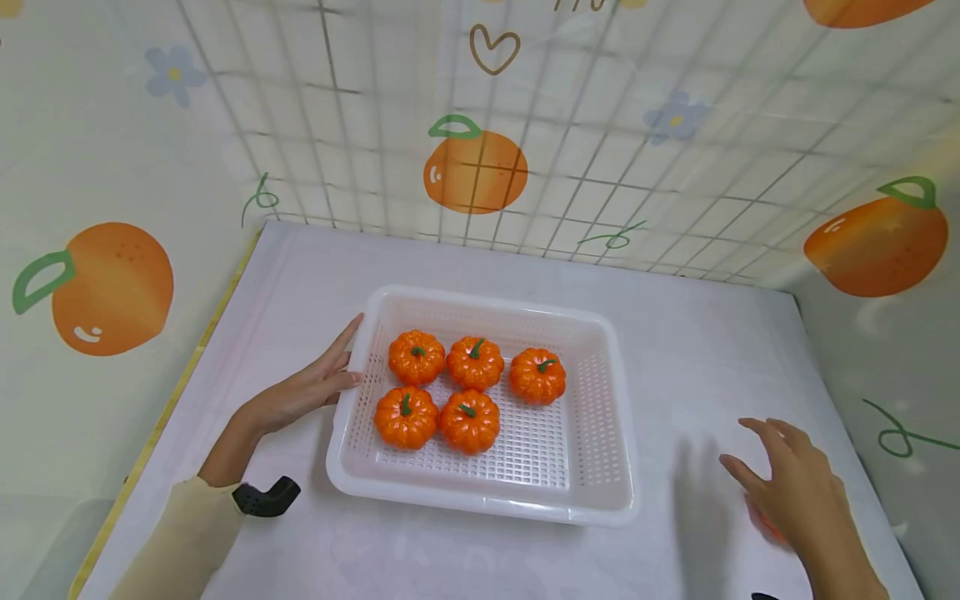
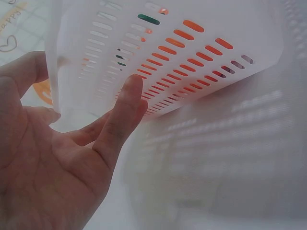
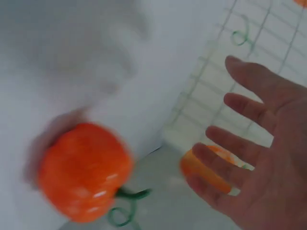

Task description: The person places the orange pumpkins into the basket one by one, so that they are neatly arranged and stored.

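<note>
A white plastic basket (image 1: 480, 504) with slotted walls stands on the table, holding several small shiny orange pumpkins (image 1: 470, 422) with green stems. At its left end my left hand (image 1: 303, 396) holds the rim, the thumb on it and other fingers against the wall (image 2: 192, 57) below. Over on the right, my right hand (image 1: 802, 479) hovers with spread fingers and nothing in its grasp. Partly hidden beneath it in the head view is a red-orange pumpkin (image 1: 767, 525). The right wrist view shows this pumpkin (image 3: 86, 172) blurred, apart from the fingers, its green stem visible.
A pale cloth covers the table (image 1: 690, 333). Around it hang pale curtains (image 1: 562, 125) printed with grid lines, oranges and flowers. A yellow strip (image 1: 172, 396) runs along the left edge. Black bands (image 1: 266, 497) show at the wrists.
</note>
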Available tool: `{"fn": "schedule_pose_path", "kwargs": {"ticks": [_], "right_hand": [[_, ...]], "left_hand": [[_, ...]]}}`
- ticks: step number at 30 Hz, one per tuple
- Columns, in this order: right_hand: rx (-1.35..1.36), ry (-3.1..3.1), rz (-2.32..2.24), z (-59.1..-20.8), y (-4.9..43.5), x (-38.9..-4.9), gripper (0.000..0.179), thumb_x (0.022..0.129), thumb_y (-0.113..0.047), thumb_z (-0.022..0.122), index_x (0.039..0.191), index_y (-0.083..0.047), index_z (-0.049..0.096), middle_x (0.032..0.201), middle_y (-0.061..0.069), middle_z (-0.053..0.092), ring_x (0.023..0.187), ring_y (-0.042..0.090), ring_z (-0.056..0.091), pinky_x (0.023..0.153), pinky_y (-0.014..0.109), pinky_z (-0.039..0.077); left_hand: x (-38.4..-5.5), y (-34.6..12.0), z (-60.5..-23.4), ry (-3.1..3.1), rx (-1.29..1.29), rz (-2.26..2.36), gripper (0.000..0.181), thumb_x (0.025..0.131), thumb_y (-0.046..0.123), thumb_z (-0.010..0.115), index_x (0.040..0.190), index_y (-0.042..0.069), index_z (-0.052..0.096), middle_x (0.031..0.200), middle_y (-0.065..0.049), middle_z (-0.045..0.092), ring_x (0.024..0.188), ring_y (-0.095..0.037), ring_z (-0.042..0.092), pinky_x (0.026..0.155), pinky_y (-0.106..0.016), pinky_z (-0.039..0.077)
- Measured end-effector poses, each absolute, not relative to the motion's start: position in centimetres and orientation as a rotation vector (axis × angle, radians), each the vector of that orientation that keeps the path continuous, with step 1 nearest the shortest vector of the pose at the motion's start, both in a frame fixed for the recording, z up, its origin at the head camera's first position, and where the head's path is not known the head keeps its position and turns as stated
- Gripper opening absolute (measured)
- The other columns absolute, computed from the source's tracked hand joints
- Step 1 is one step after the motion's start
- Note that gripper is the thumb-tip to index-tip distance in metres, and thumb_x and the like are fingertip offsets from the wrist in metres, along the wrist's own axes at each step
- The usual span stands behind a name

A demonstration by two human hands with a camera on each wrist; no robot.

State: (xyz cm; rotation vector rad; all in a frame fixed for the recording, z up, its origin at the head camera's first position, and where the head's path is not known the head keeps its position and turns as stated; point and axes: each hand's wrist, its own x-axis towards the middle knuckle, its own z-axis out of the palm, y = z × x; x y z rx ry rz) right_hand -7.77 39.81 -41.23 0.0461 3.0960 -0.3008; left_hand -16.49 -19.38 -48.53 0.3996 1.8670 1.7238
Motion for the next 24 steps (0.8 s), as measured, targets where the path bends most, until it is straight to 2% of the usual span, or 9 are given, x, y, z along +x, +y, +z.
{"fn": "schedule_pose_path", "kwargs": {"ticks": [4,6,10,16,20,24], "right_hand": [[0.335,2.96,-0.266,-42.6,41.3,-6.9,0.063,0.095,-0.041,0.065,0.138,0.001,0.045,0.14,0.042,0.028,0.114,0.065,0.032,0.08,0.08,0.034],[0.464,2.894,-0.244,-43.3,41.9,-6.7,0.065,0.094,-0.04,0.066,0.14,0.002,0.042,0.142,0.042,0.023,0.117,0.064,0.029,0.088,0.082,0.031],[0.654,2.78,-0.244,-44.2,43.0,-6.0,0.072,0.093,-0.04,0.068,0.144,0.001,0.036,0.144,0.042,0.016,0.118,0.063,0.026,0.095,0.08,0.031],[0.797,2.667,-0.29,-44.8,44.1,-5.1,0.079,0.093,-0.043,0.068,0.146,0.003,0.032,0.142,0.042,0.014,0.115,0.061,0.029,0.096,0.075,0.035],[0.813,2.656,-0.3,-44.9,44.4,-4.7,0.079,0.093,-0.039,0.069,0.146,0.005,0.029,0.136,0.043,0.018,0.112,0.06,0.033,0.094,0.073,0.039],[0.846,2.644,-0.336,-45.0,44.6,-4.5,0.08,0.093,-0.03,0.071,0.149,0.005,0.025,0.137,0.043,0.017,0.115,0.06,0.031,0.097,0.072,0.036]], "left_hand": [[-16.5,-19.4,-48.5,1.86,0.398,1.726,0.077,0.105,0.028,0.051,0.154,0.055,-0.002,0.163,-0.006,0.018,0.137,-0.034,0.043,0.107,-0.056,0.039],[-16.4,-19.4,-48.5,1.861,0.396,1.725,0.077,0.105,0.028,0.051,0.154,0.055,-0.002,0.163,-0.006,0.018,0.137,-0.034,0.042,0.107,-0.056,0.039],[-16.4,-19.3,-48.4,1.864,0.392,1.723,0.077,0.105,0.028,0.05,0.154,0.055,-0.002,0.164,-0.006,0.017,0.137,-0.034,0.042,0.106,-0.056,0.04],[-16.3,-19.3,-48.4,1.875,0.389,1.718,0.077,0.105,0.029,0.05,0.154,0.055,-0.003,0.164,-0.006,0.015,0.139,-0.035,0.04,0.107,-0.058,0.038],[-16.3,-19.4,-48.5,1.874,0.393,1.724,0.077,0.105,0.028,0.05,0.154,0.055,-0.003,0.164,-0.007,0.015,0.14,-0.035,0.039,0.107,-0.058,0.037],[-16.3,-19.3,-48.5,1.864,0.401,1.732,0.077,0.105,0.028,0.05,0.154,0.054,-0.003,0.165,-0.007,0.014,0.14,-0.036,0.039,0.107,-0.058,0.037]]}}
